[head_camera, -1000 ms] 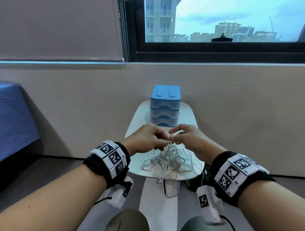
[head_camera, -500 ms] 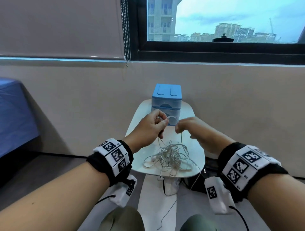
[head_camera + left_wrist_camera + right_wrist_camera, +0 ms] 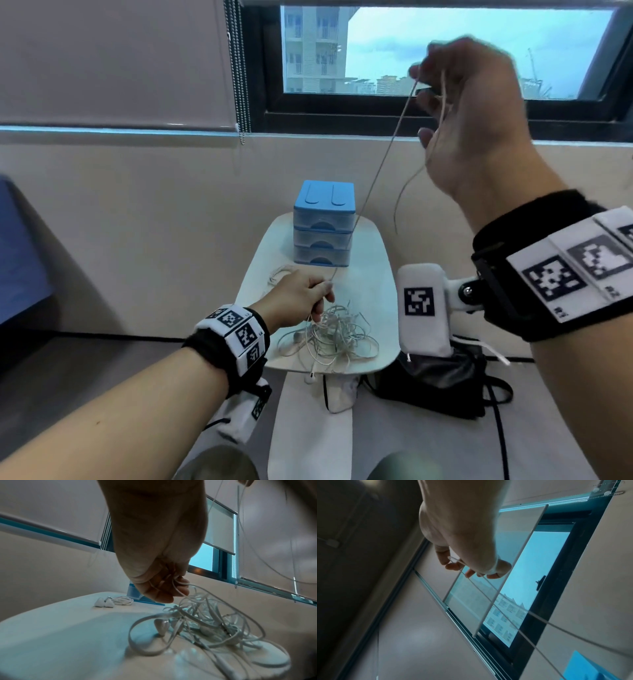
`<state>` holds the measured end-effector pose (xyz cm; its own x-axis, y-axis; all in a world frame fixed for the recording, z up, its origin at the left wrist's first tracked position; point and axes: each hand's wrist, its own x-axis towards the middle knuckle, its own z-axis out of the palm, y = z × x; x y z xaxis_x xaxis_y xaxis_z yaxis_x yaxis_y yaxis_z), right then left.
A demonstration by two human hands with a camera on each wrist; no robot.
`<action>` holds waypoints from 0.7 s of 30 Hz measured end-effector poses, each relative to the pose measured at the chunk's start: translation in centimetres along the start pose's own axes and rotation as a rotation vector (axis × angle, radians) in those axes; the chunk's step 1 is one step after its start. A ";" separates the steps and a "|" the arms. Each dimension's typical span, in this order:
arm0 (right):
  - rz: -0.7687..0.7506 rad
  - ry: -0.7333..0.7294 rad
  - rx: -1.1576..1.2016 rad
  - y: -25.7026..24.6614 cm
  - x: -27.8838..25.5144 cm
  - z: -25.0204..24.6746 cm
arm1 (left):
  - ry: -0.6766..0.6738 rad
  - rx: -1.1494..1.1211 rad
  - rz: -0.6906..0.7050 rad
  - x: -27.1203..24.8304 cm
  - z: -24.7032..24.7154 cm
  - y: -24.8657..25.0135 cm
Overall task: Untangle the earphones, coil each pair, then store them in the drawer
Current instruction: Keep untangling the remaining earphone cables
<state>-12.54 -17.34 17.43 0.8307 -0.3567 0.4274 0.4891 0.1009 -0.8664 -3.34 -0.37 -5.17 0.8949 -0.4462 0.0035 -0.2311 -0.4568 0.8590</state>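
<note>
A tangle of white earphones (image 3: 332, 334) (image 3: 205, 626) lies on the near half of the small white table (image 3: 375, 274). Just above it, my left hand (image 3: 322, 294) (image 3: 164, 588) grips cable with curled fingers. One white cable (image 3: 380, 164) (image 3: 505, 615) runs taut from there up to my right hand (image 3: 424, 89) (image 3: 471, 568), which pinches it high in front of the window; a loose end hangs below that hand. A coiled pair (image 3: 281, 274) (image 3: 116, 600) rests behind my left hand. The blue three-drawer unit (image 3: 323, 222) (image 3: 583, 669) stands at the table's far end, all drawers closed.
A black bag (image 3: 438, 380) sits on the floor right of the table. A beaded blind chain (image 3: 239, 85) hangs at the window's left edge. A blue-covered surface (image 3: 20, 246) lies at far left. My knees are just below the table's near edge.
My right hand has risen far up and to the right, drawing one cable taut out of the tangle. My left hand has dropped from in front of the drawers to just above the tangle.
</note>
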 end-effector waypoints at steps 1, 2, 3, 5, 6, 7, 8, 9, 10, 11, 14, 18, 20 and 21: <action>-0.042 0.023 0.018 -0.6 0.0 -0.2 | 0.020 0.004 -0.009 0.1 -0.1 0.0; -0.089 0.050 0.041 -1.1 0.0 -0.5 | 0.032 0.009 -0.017 0.2 -0.2 0.1; -0.136 0.072 0.053 -1.5 -0.1 -0.7 | 0.035 0.015 -0.026 0.3 -0.4 0.1; -0.228 0.102 0.037 -2.0 -0.2 -1.2 | 0.016 0.025 -0.038 0.3 -0.6 0.1; -0.268 0.110 0.017 -2.1 -0.3 -1.4 | 0.002 0.029 -0.036 0.3 -0.7 0.1; -0.294 0.110 0.006 -2.0 -0.5 -1.7 | -0.009 0.037 -0.029 0.2 -0.8 0.3; -0.297 0.100 0.019 -1.8 -0.6 -2.0 | -0.012 0.052 -0.012 0.0 -1.0 0.5; -0.275 0.076 0.062 -1.5 -0.9 -2.4 | -0.009 0.069 0.017 -0.2 -1.2 0.8; -0.240 0.043 0.127 -1.1 -1.2 -2.8 | 0.000 0.080 0.056 -0.5 -1.5 1.2; -0.193 0.019 0.176 -0.5 -1.6 -3.2 | 0.011 0.076 0.098 -0.8 -1.9 1.6; 0.029 0.012 -0.027 2.5 -2.7 -4.3 | 0.022 0.022 0.186 -2.1 -2.7 2.9; 0.321 -0.238 -0.503 8.7 -4.6 -6.0 | -0.040 0.000 0.264 -3.8 -3.1 4.1; 0.345 -0.381 -0.651 11.0 -5.7 -6.2 | -0.064 0.016 0.311 -4.4 -3.0 4.3; 0.328 -0.423 -0.667 11.6 -6.2 -6.0 | -0.073 0.022 0.336 -4.5 -2.8 4.4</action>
<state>-13.58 -19.54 3.13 0.9972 -0.0144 0.0740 0.0582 -0.4767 -0.8771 -7.29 1.79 0.05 0.7377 -0.6284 0.2468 -0.5172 -0.2910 0.8049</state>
